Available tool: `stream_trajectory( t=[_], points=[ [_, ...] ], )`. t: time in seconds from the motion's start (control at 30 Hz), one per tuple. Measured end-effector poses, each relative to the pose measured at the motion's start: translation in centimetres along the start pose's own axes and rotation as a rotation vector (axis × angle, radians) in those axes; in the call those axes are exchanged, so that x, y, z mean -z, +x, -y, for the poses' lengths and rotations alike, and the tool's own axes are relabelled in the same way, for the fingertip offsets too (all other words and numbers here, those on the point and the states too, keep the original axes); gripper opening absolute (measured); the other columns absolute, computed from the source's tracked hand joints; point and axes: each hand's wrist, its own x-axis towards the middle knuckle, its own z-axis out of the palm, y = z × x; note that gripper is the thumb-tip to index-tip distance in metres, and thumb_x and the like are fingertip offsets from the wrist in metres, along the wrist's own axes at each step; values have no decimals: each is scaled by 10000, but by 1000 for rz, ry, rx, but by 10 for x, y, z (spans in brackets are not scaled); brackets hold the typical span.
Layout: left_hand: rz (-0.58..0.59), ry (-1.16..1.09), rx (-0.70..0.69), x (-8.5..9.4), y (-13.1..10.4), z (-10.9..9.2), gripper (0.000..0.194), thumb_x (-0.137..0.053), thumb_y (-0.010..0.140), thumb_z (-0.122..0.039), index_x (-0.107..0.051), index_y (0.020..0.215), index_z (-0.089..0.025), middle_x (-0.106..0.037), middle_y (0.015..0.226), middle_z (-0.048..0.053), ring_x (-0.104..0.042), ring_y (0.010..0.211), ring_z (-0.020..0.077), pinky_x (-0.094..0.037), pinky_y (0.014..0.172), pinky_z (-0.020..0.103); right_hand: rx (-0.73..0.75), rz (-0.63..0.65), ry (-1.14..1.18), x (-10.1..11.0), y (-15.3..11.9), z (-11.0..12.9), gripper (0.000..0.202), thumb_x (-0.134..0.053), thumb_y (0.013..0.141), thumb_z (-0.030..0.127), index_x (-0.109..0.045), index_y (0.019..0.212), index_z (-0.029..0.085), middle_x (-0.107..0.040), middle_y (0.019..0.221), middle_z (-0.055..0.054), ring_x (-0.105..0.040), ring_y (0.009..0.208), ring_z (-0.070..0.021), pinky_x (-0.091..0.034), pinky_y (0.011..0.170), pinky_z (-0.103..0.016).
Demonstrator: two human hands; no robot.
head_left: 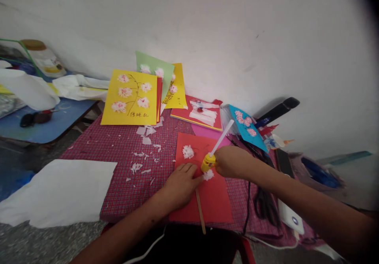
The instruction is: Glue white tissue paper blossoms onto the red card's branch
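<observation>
My right hand (232, 162) grips a yellow hot glue gun (208, 163) with a long white glue stick (221, 138) poking out of its back. Its nozzle points down at the red card (215, 200), close to a pinkish-white paper flower (208, 174). My left hand (182, 183) lies on the card with fingers stretched out, its thumb beside that flower. A flat wooden stick (200, 212) runs down from under this hand past the card's lower edge; whether the hand touches it I cannot tell. Another paper flower (188, 151) sits higher on the card.
White paper scraps (147, 140) litter the checked tablecloth (118, 177). A yellow flower card (133, 98) leans at the back, with a blue one (247, 125) further right. Black scissors (265, 208) and a white power bank (291, 216) with a cable lie right. White paper (68, 191) hangs over the left edge.
</observation>
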Motion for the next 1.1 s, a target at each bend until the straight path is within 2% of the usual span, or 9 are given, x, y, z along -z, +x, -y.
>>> stream_trajectory(
  t=[0.53,0.83,1.1],
  points=[
    [-9,8,-6,0,0,0,455,-504,945,-207,-543,1392,-283,-555,1318,103,-473,1266,314,-386,1059,444,-9,-10,-1,-5,1,-1,280,-588,835,243,-782,1005,135,-779,896,-189,-756,873,-297,-514,708,-303],
    [-10,-9,-5,1,0,0,503,-503,939,-180,-512,1429,-294,-549,1330,97,-470,1271,306,-385,1069,435,19,-31,-19,-12,1,-4,293,-567,805,232,-781,996,174,-784,898,-167,-762,823,-339,-527,648,-354],
    [-4,23,-5,2,0,-1,468,-514,936,-198,-541,1395,-284,-552,1319,105,-486,1251,312,-395,1058,433,-10,-44,2,-8,-3,-8,310,-559,811,247,-782,1003,151,-783,875,-170,-760,819,-315,-500,632,-319]
  ],
)
